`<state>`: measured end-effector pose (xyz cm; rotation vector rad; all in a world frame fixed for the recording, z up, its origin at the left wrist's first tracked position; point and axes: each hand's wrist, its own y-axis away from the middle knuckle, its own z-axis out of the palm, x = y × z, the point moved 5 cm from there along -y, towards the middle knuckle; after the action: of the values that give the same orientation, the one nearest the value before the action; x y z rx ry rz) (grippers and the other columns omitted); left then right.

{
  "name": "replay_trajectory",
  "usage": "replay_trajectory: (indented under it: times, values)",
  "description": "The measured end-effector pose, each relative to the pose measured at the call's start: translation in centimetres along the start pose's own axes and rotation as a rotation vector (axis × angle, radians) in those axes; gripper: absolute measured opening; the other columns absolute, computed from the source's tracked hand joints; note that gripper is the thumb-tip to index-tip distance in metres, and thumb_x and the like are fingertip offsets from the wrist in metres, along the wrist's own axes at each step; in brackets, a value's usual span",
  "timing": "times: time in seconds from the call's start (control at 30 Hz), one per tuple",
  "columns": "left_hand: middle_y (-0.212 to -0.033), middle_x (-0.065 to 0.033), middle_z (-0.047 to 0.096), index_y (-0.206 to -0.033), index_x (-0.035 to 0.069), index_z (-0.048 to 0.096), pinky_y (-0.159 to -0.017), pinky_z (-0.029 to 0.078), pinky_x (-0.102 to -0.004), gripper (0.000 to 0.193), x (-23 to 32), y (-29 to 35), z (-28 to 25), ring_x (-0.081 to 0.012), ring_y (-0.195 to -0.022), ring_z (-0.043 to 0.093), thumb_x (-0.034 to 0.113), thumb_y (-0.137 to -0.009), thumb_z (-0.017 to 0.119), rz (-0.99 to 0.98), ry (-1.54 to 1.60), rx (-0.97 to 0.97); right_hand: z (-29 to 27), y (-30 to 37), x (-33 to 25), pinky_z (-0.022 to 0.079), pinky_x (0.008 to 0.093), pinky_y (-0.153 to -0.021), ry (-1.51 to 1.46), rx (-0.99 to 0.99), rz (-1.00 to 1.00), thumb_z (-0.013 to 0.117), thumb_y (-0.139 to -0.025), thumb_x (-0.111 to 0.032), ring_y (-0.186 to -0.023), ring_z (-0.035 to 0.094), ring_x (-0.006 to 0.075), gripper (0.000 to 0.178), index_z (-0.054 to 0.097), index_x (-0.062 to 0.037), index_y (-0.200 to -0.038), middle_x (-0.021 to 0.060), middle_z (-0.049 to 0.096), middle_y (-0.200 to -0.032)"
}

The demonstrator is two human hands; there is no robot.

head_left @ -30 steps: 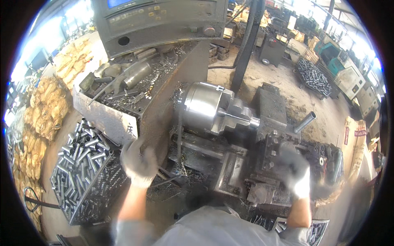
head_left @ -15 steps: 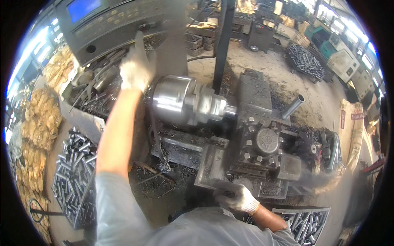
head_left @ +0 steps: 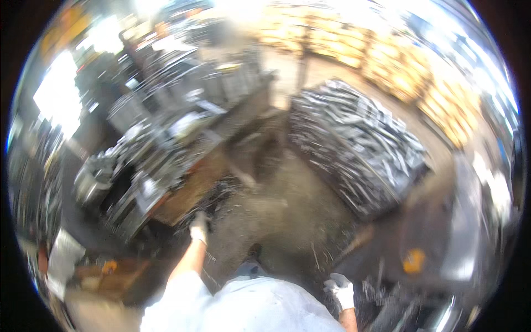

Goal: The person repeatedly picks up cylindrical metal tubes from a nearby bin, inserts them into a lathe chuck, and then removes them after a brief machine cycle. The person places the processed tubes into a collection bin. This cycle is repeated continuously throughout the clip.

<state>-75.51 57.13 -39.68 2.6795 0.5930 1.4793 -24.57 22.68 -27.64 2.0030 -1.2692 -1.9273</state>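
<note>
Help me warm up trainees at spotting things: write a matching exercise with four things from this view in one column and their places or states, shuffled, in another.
Things:
1. Left hand
2. Right hand
3. Dark bin
4. Yellowish stacks

Places or states:
A. Upper right, in the background
B. Near the lower edge, right of centre
C. Heaped with grey pieces
D. Left of centre, near the cluttered bench

Pairs: 1-D, 2-B, 3-C, 4-A

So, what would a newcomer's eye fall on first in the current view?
Probably the dark crate heaped with shiny metal pieces, just right of centre. Bright yellowish stacks stand beyond it at upper right, and a cluttered workbench, blurred, fills much of the left.
</note>
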Motion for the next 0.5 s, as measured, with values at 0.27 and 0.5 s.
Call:
replay_trajectory:
  times: [0.27,0.5]
  values:
    - [-0.150,-0.0195,0.064,-0.149,0.001,0.060,-0.115,0.048,-0.0495,0.056,-25.8,10.1,-37.7,-0.0352,-0.140,0.060,0.041,-0.113,0.047,-0.909,0.550,1.499,23.0,-13.7,-13.8,0.061,0.0393,-0.087,1.007,-0.451,-0.521,0.080,-0.088,-0.032,-0.097,0.079,0.0293,0.049,0.073,-0.0038,-0.128,0.0192,0.081,-0.108]
    - [-0.150,-0.0288,0.059,-0.150,-0.002,0.057,-0.106,0.056,-0.0510,0.066,-22.8,16.2,-41.5,-0.0428,-0.131,0.065,0.050,-0.112,0.043,-0.783,-0.122,1.418,30.6,-18.8,-17.6,0.058,0.0461,-0.100,1.274,-0.657,-0.503,0.078,-0.087,-0.045,-0.116,0.072,0.0399,0.054,0.075,-0.0106,-0.129,0.0195,0.076,-0.124]
